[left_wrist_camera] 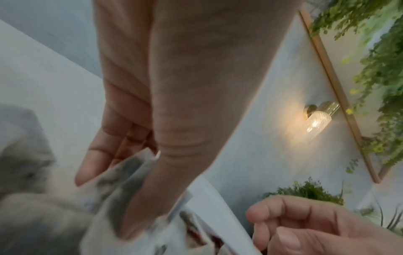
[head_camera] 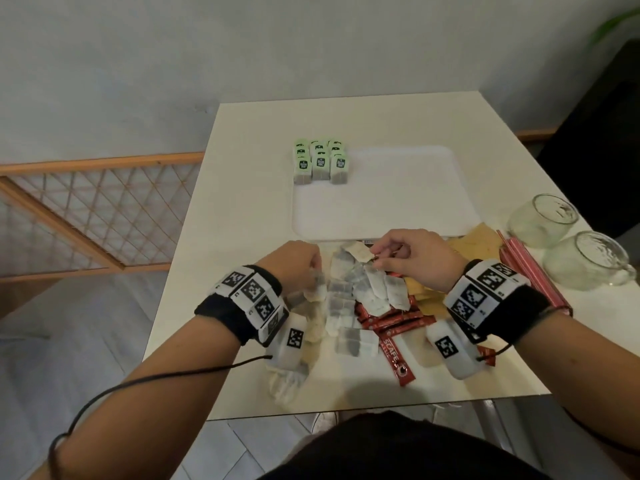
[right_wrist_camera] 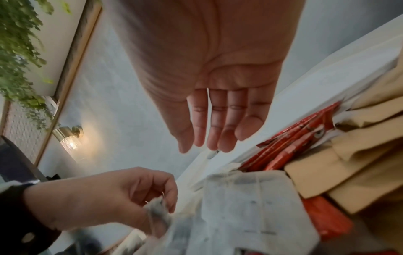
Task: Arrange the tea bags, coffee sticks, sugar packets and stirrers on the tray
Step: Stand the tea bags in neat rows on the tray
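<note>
A white tray [head_camera: 381,206] lies mid-table, with green-tagged tea bags [head_camera: 320,162] lined up in its far left corner. In front of it is a heap of loose tea bags [head_camera: 360,299], partly covering the red coffee sticks [head_camera: 394,323] and brown sugar packets [head_camera: 479,237]. Red stirrers [head_camera: 533,271] lie to the right. My left hand [head_camera: 315,270] pinches one tea bag [left_wrist_camera: 128,174] between thumb and fingers at the heap's left side. At the heap's far edge, my right hand [head_camera: 377,256] pinches what looks like the small tag of another tea bag [head_camera: 360,252].
Two glass mugs [head_camera: 568,244] stand at the table's right edge beyond the stirrers. The table's [head_camera: 263,140] near edge is just below my wrists. A wooden lattice rail [head_camera: 90,209] runs along the left and a wall lamp [left_wrist_camera: 318,119] is on the wall.
</note>
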